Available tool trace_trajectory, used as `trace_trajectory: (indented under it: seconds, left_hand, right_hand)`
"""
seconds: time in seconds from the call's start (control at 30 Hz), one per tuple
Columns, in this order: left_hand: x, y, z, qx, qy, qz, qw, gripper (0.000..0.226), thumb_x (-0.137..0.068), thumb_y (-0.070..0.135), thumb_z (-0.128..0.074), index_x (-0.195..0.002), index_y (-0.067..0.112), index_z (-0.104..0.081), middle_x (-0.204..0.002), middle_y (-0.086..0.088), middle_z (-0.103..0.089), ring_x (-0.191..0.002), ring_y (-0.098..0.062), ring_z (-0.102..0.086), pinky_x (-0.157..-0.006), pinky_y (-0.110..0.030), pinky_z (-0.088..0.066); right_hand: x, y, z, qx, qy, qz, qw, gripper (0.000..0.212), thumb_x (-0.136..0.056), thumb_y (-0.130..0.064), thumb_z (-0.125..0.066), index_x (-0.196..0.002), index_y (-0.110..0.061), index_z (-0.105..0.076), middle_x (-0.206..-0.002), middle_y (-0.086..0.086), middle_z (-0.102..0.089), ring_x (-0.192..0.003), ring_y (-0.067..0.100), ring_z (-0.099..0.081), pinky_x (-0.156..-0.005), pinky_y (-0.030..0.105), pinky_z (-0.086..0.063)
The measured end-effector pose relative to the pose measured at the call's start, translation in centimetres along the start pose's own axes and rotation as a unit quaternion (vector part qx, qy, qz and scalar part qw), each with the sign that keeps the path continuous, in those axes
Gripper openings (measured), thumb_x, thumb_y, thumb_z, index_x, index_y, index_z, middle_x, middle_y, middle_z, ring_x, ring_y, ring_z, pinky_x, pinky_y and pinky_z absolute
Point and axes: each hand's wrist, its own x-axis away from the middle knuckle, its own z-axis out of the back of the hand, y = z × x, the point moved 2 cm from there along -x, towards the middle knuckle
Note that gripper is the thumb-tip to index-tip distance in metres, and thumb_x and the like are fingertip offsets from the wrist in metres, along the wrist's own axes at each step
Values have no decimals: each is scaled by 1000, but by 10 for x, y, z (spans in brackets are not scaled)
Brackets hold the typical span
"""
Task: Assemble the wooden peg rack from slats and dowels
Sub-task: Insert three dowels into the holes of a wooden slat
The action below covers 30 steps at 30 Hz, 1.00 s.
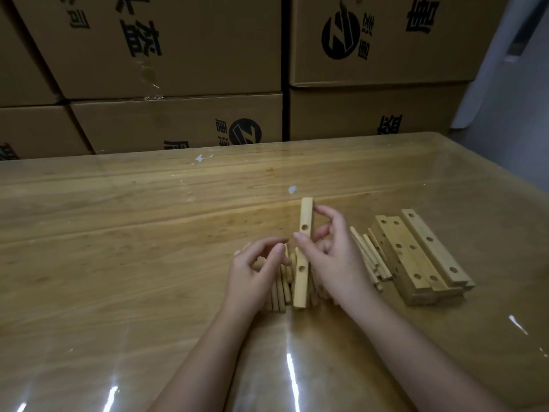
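I take the single slat (300, 283) in the middle of the table (118, 233) as my marker. It lies lengthwise away from the person, and I can see two round holes in its upper face. The right hand (335, 263) grips it from the right, with the thumb pressed on the face between the two holes and the fingers curled round the far edge, the forefinger reaching up near the top end.

Just left of the slat is the left hand (252, 269), fingers loosely bent and thumb and forefinger tips close together. I cannot tell whether they pinch anything.

Under and on both sides of the slat lies a cluster of short dowels (280, 289), partly hidden by both hands. Right of the slat, past the right hand, a second bundle of dowels (368, 257) lies loose. Just beyond that is a stack of drilled slats (421, 257), laid side by side and layered. Behind the slat, past the table's far edge, stand printed cardboard boxes (178, 55).
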Motion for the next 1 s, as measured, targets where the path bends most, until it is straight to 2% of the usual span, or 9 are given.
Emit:
trace_trajectory:
  seconds: [0.13,0.3,0.4,0.47,0.53,0.67,0.8,0.9,1.0]
  left_hand:
    - [3,3,2,44,-7,30,999,19,-77,43,-64,-94,35,-66,-76,14,-69,-72,2,-59,-65,-13,-45]
    - [0,2,1,103,-10,60,993,23,-88,9,-64,-102,26,-63,-65,10,-62,-65,0,-58,-62,-15,-45]
    - [-4,0,5,148,54,94,983,21,-90,6,-60,-99,24,-65,-70,7,-63,-65,-1,-58,-62,-15,-47]
    - [-6,-3,10,156,103,109,976,18,-90,8,-60,-99,23,-66,-70,3,-60,-63,-1,-56,-59,-14,-46]
    - [-7,-7,14,176,131,128,967,14,-90,10,-61,-101,16,-67,-79,-6,-60,-66,-3,-57,-61,-15,-47]
    - [-11,-14,18,202,139,176,953,14,-89,17,-62,-101,17,-70,-90,-1,-72,-83,-11,-66,-73,-24,-50]
    - [-14,-13,17,205,132,185,952,12,-89,18,-62,-97,19,-71,-89,-3,-71,-82,-16,-64,-72,-28,-49]
    - [-13,-11,15,202,123,187,954,13,-90,15,-61,-99,14,-70,-89,-6,-71,-82,-16,-64,-70,-27,-50]
    - [-12,-9,13,203,114,187,954,16,-90,13,-60,-103,9,-68,-92,-13,-69,-82,-21,-63,-75,-35,-50]
  right_hand:
    - [-7,3,-20,-62,-25,-43,997,56,-81,-36,-67,-129,-33,-38,-94,-3,-57,-75,16,-66,-65,35,-56]
    - [-8,4,-21,-127,-68,-22,989,29,-89,-29,-59,-115,-36,-48,-96,-2,-60,-67,12,-65,-56,27,-53]
    - [-1,10,-9,128,-10,93,987,30,-92,-35,-49,-122,-32,-50,-103,-13,-54,-76,2,-57,-62,20,-49]
    - [1,13,-4,330,51,151,930,36,-91,-31,-50,-126,-22,-51,-105,-7,-52,-83,4,-53,-65,19,-43]
    - [1,16,-1,417,65,129,897,41,-90,-29,-52,-129,-17,-50,-105,1,-53,-90,13,-53,-71,24,-44]
    - [-5,24,3,443,45,71,893,42,-92,-34,-43,-131,-19,-43,-114,1,-54,-91,13,-56,-73,24,-47]
    - [-10,24,2,411,43,66,908,54,-92,-48,-42,-137,-19,-37,-124,-4,-56,-101,11,-57,-79,25,-47]
    - [-8,23,1,412,15,76,908,60,-88,-54,-47,-138,-23,-35,-113,-9,-60,-99,9,-57,-94,31,-39]
    - [-7,23,2,402,-20,76,912,56,-88,-44,-53,-138,-26,-35,-107,-10,-61,-93,8,-57,-94,30,-38]
